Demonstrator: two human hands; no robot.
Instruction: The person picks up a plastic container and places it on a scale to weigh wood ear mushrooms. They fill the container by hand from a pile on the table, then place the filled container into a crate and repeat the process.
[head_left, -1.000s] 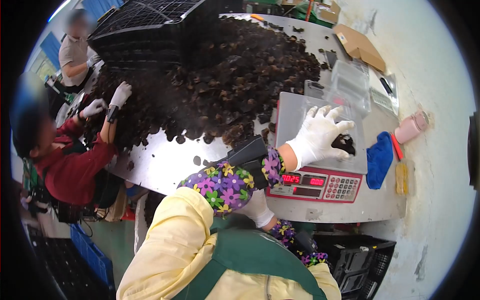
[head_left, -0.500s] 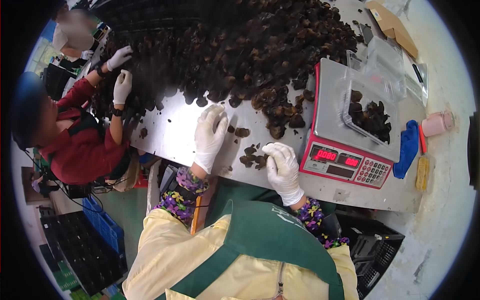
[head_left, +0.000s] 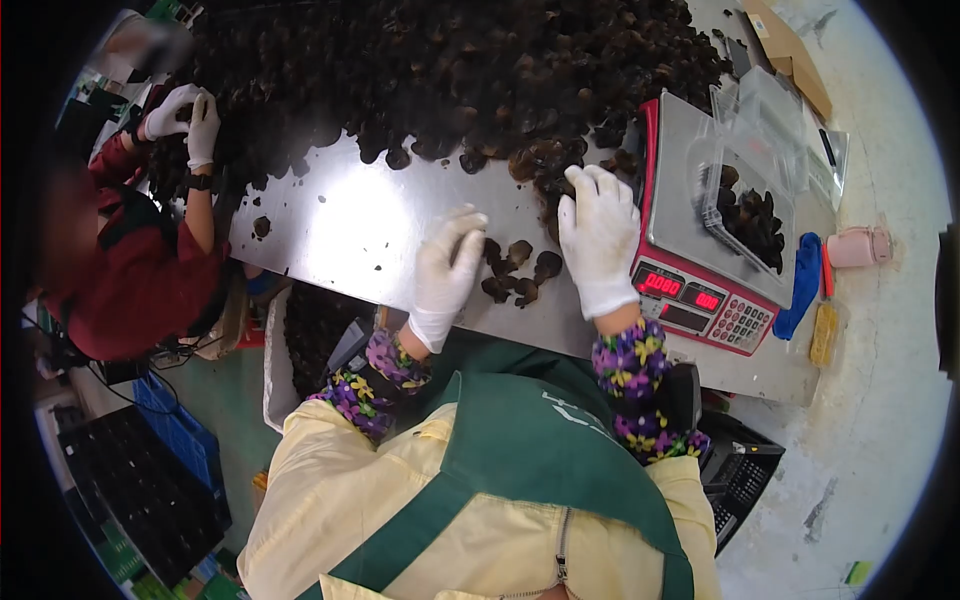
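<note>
My left hand point(head_left: 448, 275), in a white glove, is open above the steel table point(head_left: 350, 235), its thumb apart from its fingers. Right beside it lies a small group of dark wood ear mushrooms point(head_left: 520, 262). My right hand point(head_left: 602, 240), also gloved, is at the near edge of the large wood ear pile point(head_left: 430, 80). Its fingers are bent and slightly apart; nothing shows held in them, and the undersides are hidden. To its right stands a red-rimmed digital scale point(head_left: 680, 170) with lit red digits. A clear plastic box point(head_left: 715, 215) holding wood ears rests on it.
At the left, a co-worker in a red top point(head_left: 150, 275) has gloved hands at the pile. A blue cloth point(head_left: 800, 285), pink cup point(head_left: 858, 247) and yellow brush point(head_left: 824, 335) lie right of the scale. Black crates point(head_left: 740, 470) stand below the table.
My right hand has moved up from the small group to the pile's edge. My left hand has shifted right and down, closer to that group. The co-worker's hands have come together.
</note>
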